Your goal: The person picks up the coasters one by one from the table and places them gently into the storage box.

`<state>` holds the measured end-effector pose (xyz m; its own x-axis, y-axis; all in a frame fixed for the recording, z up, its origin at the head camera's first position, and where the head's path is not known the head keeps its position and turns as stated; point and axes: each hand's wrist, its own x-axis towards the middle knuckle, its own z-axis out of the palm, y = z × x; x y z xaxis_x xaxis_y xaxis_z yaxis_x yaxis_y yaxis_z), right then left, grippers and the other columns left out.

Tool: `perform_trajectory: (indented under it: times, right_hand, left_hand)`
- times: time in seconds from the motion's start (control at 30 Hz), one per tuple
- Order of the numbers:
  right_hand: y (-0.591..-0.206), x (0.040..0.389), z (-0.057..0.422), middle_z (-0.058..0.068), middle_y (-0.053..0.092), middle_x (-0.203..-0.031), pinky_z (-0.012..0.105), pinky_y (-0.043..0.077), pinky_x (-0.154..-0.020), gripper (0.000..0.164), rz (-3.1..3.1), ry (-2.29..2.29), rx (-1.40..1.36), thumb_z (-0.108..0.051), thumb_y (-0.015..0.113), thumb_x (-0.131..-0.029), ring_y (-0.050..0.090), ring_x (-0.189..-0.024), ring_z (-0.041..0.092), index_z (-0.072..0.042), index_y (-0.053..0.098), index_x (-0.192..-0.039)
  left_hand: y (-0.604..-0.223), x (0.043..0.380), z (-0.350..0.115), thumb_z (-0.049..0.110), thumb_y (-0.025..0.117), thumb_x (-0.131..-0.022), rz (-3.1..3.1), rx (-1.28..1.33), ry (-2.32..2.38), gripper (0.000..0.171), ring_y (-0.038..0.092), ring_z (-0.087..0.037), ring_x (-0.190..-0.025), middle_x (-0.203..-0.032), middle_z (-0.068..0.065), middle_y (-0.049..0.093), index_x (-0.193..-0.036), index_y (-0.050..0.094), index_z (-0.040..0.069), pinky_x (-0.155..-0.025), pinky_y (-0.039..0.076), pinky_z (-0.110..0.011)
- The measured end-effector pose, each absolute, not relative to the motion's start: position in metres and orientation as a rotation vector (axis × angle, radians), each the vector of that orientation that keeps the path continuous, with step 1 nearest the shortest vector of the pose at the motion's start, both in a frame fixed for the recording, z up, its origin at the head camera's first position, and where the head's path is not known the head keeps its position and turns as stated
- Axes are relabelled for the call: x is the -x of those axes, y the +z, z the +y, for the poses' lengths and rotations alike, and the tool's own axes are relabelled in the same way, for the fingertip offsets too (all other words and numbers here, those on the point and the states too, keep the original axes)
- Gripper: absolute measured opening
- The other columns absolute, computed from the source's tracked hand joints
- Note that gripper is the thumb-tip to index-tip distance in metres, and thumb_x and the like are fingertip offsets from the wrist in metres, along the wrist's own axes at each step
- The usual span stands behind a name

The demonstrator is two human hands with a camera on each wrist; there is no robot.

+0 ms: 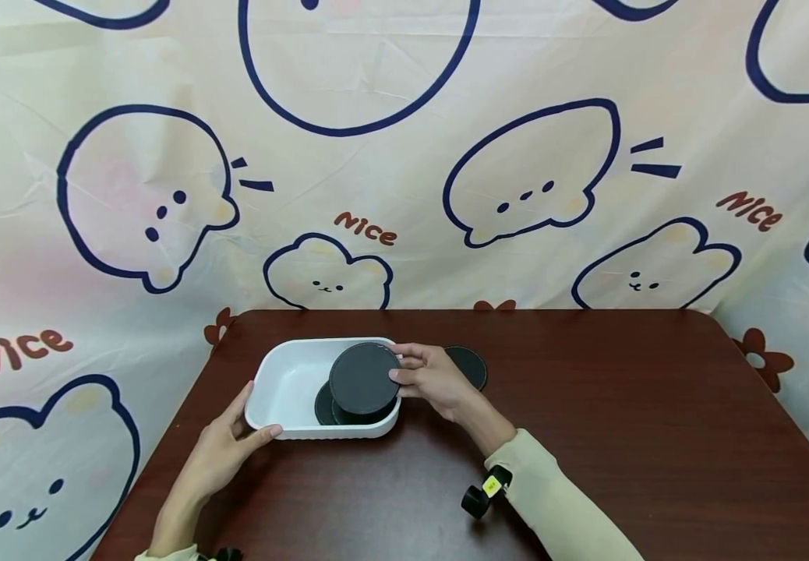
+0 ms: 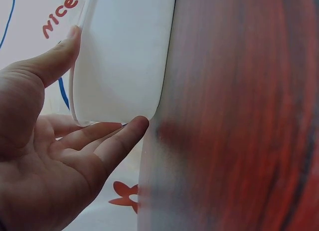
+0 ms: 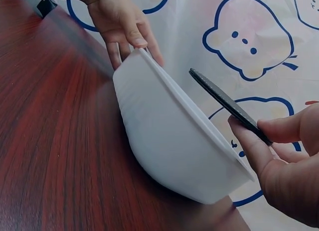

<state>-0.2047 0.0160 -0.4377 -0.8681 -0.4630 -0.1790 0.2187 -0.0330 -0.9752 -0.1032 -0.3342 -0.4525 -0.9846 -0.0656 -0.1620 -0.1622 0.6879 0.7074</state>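
A white plastic basin [image 1: 281, 389] sits on the table. My left hand [image 1: 218, 456] grips its left end, thumb at the front rim and fingers against the end wall; the left wrist view shows the fingertips [image 2: 137, 125] at the basin's corner. Above the basin's right part, my right hand [image 1: 441, 382] pinches a round black coaster [image 1: 365, 377] by its edge. In the right wrist view the held coaster [image 3: 227, 102] is thin, tilted and apart from the rim. More black coasters [image 1: 323, 405] lie inside the basin, partly hidden beneath the held one.
Another black coaster [image 1: 469, 366] lies on the dark wooden table [image 1: 622, 421], just behind my right hand. A cartoon-printed cloth [image 1: 418, 179] hangs behind the table and along its sides. A dark strap device [image 1: 485, 491] is on the right wrist.
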Motion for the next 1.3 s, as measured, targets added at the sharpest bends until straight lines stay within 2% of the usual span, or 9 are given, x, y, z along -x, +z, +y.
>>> perform_trajectory:
  times: [0.33,0.57,0.67,0.87,1.1,1.3]
  right_hand:
    - [-0.441,0.204,0.005,0.026,0.058,-0.155,0.04,0.061,-0.101,0.052,1.772,-1.941,0.273,-0.003,0.062,-0.107,0.07,-0.126,0.026,-0.005,0.052,-0.158]
    - [-0.444,0.206,-0.001,0.026,0.062,-0.15,0.042,0.06,-0.102,0.052,1.759,-1.95,0.291,-0.003,0.062,-0.107,0.071,-0.125,0.028,-0.005,0.052,-0.158]
    - [-0.445,0.206,-0.002,0.026,0.06,-0.153,0.042,0.06,-0.102,0.052,1.763,-1.944,0.293,-0.002,0.062,-0.107,0.07,-0.129,0.03,-0.005,0.052,-0.158]
    - [-0.441,0.204,-0.008,0.027,0.055,-0.158,0.043,0.06,-0.102,0.055,1.763,-1.929,0.283,-0.001,0.064,-0.106,0.065,-0.137,0.037,-0.006,0.051,-0.159]
    - [-0.44,0.203,-0.013,0.027,0.06,-0.152,0.039,0.063,-0.097,0.055,1.743,-1.933,0.283,0.002,0.063,-0.105,0.07,-0.13,0.038,-0.005,0.052,-0.158]
    - [-0.44,0.201,-0.015,0.025,0.066,-0.144,0.037,0.064,-0.094,0.053,1.781,-1.919,0.301,0.002,0.064,-0.104,0.073,-0.123,0.037,-0.006,0.055,-0.156]
  left_hand:
    - [-0.454,0.103,-0.335,0.053,0.077,-0.097,2.759,0.198,1.163,0.112,0.051,-0.048,-0.148,-0.172,-0.032,0.03,-0.174,0.008,0.01,-0.11,0.055,-0.051]
    - [-0.454,0.103,-0.334,0.051,0.078,-0.097,2.767,0.185,1.18,0.111,0.053,-0.048,-0.147,-0.172,-0.03,0.032,-0.174,0.009,0.011,-0.11,0.055,-0.053]
    - [-0.454,0.103,-0.333,0.051,0.078,-0.097,2.767,0.187,1.181,0.111,0.053,-0.048,-0.147,-0.172,-0.03,0.031,-0.174,0.008,0.011,-0.11,0.055,-0.053]
    - [-0.453,0.103,-0.334,0.052,0.078,-0.096,2.784,0.185,1.176,0.112,0.054,-0.047,-0.146,-0.171,-0.03,0.032,-0.174,0.01,0.009,-0.105,0.057,-0.04]
    - [-0.454,0.103,-0.334,0.052,0.078,-0.096,2.777,0.185,1.183,0.111,0.054,-0.046,-0.147,-0.172,-0.03,0.032,-0.173,0.011,0.009,-0.107,0.057,-0.043]
    - [-0.455,0.104,-0.334,0.052,0.079,-0.095,2.779,0.184,1.196,0.112,0.055,-0.045,-0.146,-0.172,-0.028,0.032,-0.174,0.011,0.011,-0.102,0.056,-0.032]
